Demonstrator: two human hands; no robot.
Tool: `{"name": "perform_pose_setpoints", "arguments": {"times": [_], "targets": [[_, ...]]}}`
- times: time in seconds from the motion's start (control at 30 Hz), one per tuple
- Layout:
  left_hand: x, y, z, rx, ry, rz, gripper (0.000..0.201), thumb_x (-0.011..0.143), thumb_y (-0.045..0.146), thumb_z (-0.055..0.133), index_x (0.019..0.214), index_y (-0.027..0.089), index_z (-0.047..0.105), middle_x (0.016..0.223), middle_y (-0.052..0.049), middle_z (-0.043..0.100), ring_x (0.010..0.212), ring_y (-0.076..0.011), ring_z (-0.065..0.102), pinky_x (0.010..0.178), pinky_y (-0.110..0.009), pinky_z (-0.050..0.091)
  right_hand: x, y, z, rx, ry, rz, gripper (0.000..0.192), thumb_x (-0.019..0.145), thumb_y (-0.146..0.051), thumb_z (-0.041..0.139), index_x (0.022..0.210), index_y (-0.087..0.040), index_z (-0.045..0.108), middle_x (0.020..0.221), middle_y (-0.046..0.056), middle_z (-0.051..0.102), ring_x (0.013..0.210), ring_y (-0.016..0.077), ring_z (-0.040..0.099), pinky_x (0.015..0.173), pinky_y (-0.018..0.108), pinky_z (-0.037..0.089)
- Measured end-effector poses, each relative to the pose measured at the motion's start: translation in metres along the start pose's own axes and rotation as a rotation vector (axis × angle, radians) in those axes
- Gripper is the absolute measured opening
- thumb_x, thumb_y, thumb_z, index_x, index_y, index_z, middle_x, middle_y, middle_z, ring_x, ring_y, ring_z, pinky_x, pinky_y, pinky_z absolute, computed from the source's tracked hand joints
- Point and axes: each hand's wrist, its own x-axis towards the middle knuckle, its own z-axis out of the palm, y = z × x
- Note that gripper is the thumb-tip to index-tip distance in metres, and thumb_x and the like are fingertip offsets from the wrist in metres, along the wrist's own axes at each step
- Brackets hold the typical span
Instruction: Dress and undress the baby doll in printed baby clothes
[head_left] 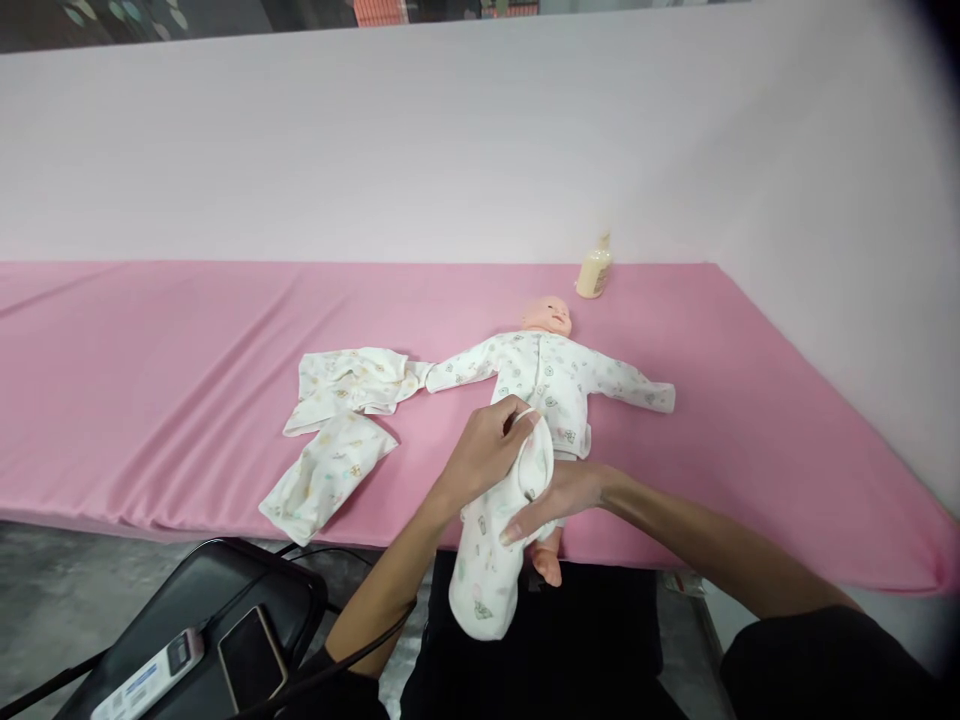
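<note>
Dial centred on the hands, 12 toward the wall. Left hand (487,450): thumb and forefinger pinched on the rim of a soft white printed cotton garment (484,580), its rounded lower end hanging between 6 and 7, past the table edge. Right hand (566,495): thumb laid over the same cloth; fingers hidden, so cannot tell how far it is closed. Bald pink plastic baby doll (551,316) on its back, head just past 12, wearing a white printed long-sleeved shirt (540,380), sleeves out to 10 and 2; one bare foot (547,562) near 6, at the edge. Risks, as judged: a slackened pinch might let the rim fold in; a hard tug could drag the doll edgeward; the thin black cord (367,650) by the left forearm might snag. Loose white printed cotton clothes (330,465) at 9, by the doll's sleeve, could slip if brushed. Surface: table under smooth pink cloth (187,400), creased toward 9. Cream pump bottle (595,273) at 1, near the plain pale wall (375,150). At 8, black padded seat (285,580) bearing a dark-screened phone (252,660) and a white device (150,678); grey floor (45,590) below.
</note>
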Motion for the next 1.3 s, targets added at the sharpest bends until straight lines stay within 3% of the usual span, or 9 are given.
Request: {"name": "perform_pose_setpoints", "arguments": {"times": [0.1,0.2,0.3,0.43,0.57,0.8,1.0,1.17,1.3], "targets": [[-0.028,-0.004,-0.010,0.012,0.249,-0.059,0.020,0.094,0.036,0.052,0.096,0.019,0.062,0.094,-0.004,0.065,0.087,-0.0168,0.057,0.076,-0.027,0.042,-0.002,0.000,0.001,0.046,-0.043,-0.061,0.026,0.081,-0.039,0.073,0.087,-0.013,0.075,0.088,0.007,0.074,0.090,0.0196,0.071,0.082,0.029,0.056],[-0.078,-0.018,-0.021,0.020,0.584,-0.195,0.019,0.090,0.039,0.060,0.088,0.020,0.062,0.086,-0.002,0.063,0.084,-0.0168,0.056,0.076,-0.025,0.042,0.001,0.006,-0.002,0.212,0.126,-0.179,0.027,0.083,-0.039,0.071,0.092,-0.014,0.075,0.094,0.008,0.074,0.096,0.0219,0.070,0.092,0.036,0.054],[-0.129,-0.034,-0.027,-0.122,0.546,-0.348,0.035,0.092,0.046,0.056,0.070,0.018,0.058,0.070,-0.001,0.057,0.068,-0.0146,0.050,0.065,-0.024,0.040,0.008,0.011,-0.004,0.377,0.252,-0.234,0.028,0.084,-0.039,0.071,0.095,-0.015,0.076,0.099,0.010,0.074,0.099,0.0254,0.069,0.095,0.041,0.052],[-0.164,-0.045,-0.022,-0.348,0.301,-0.430,0.031,0.089,0.046,0.061,0.093,0.017,0.070,0.086,-0.006,0.068,0.083,-0.0177,0.061,0.080,-0.026,0.047,0.018,0.013,-0.001,0.528,0.363,-0.222,0.027,0.081,-0.041,0.074,0.094,-0.018,0.076,0.098,0.010,0.075,0.100,0.0274,0.069,0.094,0.042,0.053],[-0.162,-0.049,-0.008,-0.599,0.320,-0.430,0.040,0.088,0.046,0.064,0.116,0.017,0.069,0.116,-0.013,0.069,0.108,-0.0246,0.064,0.100,-0.035,0.048,0.025,0.012,0.006,0.586,0.419,-0.195,0.035,0.081,-0.043,0.073,0.106,-0.018,0.074,0.102,0.009,0.075,0.104,0.0278,0.068,0.094,0.040,0.053],[-0.134,-0.045,-0.003,-0.496,0.823,-0.239,0.042,0.085,0.038,0.071,0.123,0.023,0.063,0.129,-0.008,0.063,0.123,-0.0234,0.058,0.115,-0.040,0.037,0.019,0.024,0.008,0.494,0.382,-0.177,0.030,0.081,-0.032,0.069,0.105,-0.016,0.075,0.103,0.009,0.075,0.102,0.0267,0.068,0.092,0.038,0.052],[-0.109,-0.044,-0.007,-0.851,0.544,-0.251,0.046,0.082,0.041,0.072,0.120,0.015,0.064,0.123,-0.014,0.066,0.117,-0.0268,0.062,0.113,-0.047,0.039,0.012,0.031,0.005,0.347,0.387,-0.121,0.030,0.078,-0.032,0.066,0.098,-0.013,0.076,0.099,0.011,0.075,0.099,0.0272,0.068,0.090,0.039,0.052],[-0.100,-0.043,-0.010,-0.881,0.571,-0.302,0.035,0.082,0.034,0.074,0.112,0.018,0.065,0.117,-0.008,0.069,0.115,-0.0203,0.062,0.112,-0.040,0.038,0.009,0.035,0.002,0.334,0.332,-0.148,0.029,0.078,-0.030,0.066,0.099,-0.012,0.075,0.101,0.011,0.074,0.101,0.0271,0.067,0.093,0.040,0.051],[-0.101,-0.037,-0.013,-0.895,0.440,-0.288,0.020,0.086,0.032,0.070,0.099,0.016,0.070,0.112,-0.008,0.070,0.110,-0.0206,0.063,0.103,-0.036,0.045,0.008,0.037,-0.001,0.285,0.325,-0.153,0.033,0.079,-0.038,0.068,0.099,-0.013,0.075,0.098,0.011,0.074,0.102,0.0287,0.066,0.096,0.044,0.049]]}}
